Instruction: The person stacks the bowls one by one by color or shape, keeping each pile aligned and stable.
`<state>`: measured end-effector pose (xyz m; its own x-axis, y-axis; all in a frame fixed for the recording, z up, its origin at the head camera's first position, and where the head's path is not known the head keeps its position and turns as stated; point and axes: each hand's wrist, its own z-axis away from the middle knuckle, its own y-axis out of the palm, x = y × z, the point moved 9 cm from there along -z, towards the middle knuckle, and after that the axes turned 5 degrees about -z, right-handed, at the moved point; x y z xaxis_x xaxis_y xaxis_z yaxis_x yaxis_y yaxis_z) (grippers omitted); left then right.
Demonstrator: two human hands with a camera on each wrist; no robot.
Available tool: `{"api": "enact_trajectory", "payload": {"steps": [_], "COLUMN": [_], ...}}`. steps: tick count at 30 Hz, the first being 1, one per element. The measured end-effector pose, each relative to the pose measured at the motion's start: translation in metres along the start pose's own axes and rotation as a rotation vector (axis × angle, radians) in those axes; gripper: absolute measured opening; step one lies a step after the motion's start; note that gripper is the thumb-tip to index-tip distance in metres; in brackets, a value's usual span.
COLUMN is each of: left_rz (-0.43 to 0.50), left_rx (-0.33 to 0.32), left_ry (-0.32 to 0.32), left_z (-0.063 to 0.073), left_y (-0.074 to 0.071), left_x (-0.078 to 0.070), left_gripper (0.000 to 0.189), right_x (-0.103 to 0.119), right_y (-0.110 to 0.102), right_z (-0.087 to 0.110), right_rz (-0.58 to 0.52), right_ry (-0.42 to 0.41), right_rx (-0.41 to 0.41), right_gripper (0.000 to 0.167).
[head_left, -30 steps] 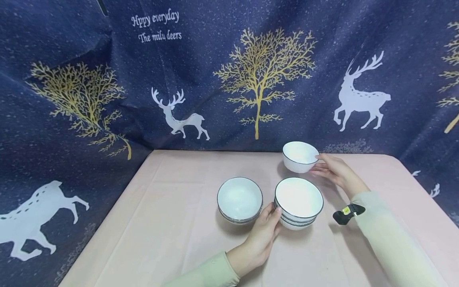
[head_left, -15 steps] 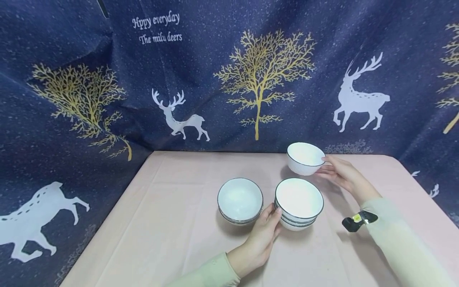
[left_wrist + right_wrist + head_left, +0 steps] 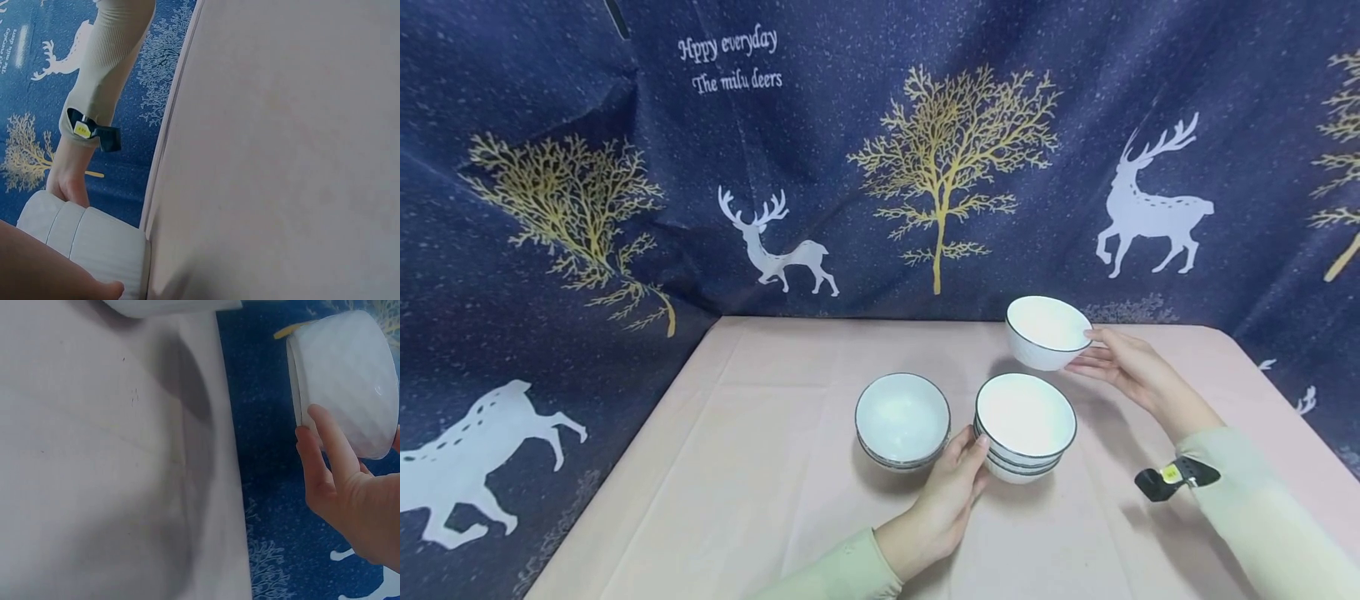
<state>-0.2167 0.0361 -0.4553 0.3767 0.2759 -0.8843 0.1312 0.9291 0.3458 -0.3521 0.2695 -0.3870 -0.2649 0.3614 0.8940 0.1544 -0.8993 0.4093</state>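
Observation:
My right hand [image 3: 1123,367] pinches a white bowl [image 3: 1049,333] with a dark rim, thumb at the rim and fingers under its side. This bowl is held up over the far part of the table, its shadow below; its textured outside wall [image 3: 350,381] shows in the right wrist view. Nearer to me stands a stack of similar bowls [image 3: 1026,417], upright on the table. My left hand [image 3: 943,496] grips the stack's left side, the thumb near the top rim. In the left wrist view, the stack [image 3: 112,250] is partly hidden by that hand [image 3: 50,269].
Left of the gripped stack, close to my left hand, sits a second, lower stack of white bowls [image 3: 902,421]. A pale pink cloth covers the table [image 3: 760,467]. Behind the table's far edge hangs a dark blue curtain [image 3: 850,125] with deer and trees.
My right hand has carried its bowl a little to the right and toward me, in small steps. The left hand and both stacks stay in place.

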Motion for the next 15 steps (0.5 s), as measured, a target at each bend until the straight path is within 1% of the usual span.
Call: {"api": "enact_trajectory", "payload": {"steps": [2,5,7,9,11,14,15], "left_rz": [0.002,0.005,0.006,0.005,0.002,0.003,0.003], "left_rx": [-0.001,-0.003,-0.001,0.0,0.0,-0.004,-0.005], "left_ry": [0.0,-0.003,-0.005,-0.007,-0.008,-0.01,-0.011], "left_z": [0.0,-0.001,-0.001,-0.001,-0.001,-0.001,0.0], "left_y": [0.0,0.0,0.0,-0.001,-0.001,-0.001,-0.001], "left_x": [0.0,0.0,0.0,0.0,0.0,0.001,0.001], "left_gripper": [0.08,0.08,0.08,0.081,0.081,0.082,0.082], "right_x": [0.001,0.003,0.004,0.004,0.004,0.004,0.004], "right_y": [0.002,0.006,0.008,0.01,0.011,0.011,0.011], "right_z": [0.003,0.006,0.009,0.011,0.013,0.016,0.018], "right_rz": [-0.012,-0.021,-0.013,0.001,0.01,0.025,0.025], "right_ry": [-0.006,-0.016,-0.023,-0.029,-0.029,-0.026,-0.025], "right_rx": [0.011,0.027,0.037,0.046,0.047,0.041,0.033], "right_gripper": [0.031,0.03,0.039,0.053,0.063,0.06,0.053]}}
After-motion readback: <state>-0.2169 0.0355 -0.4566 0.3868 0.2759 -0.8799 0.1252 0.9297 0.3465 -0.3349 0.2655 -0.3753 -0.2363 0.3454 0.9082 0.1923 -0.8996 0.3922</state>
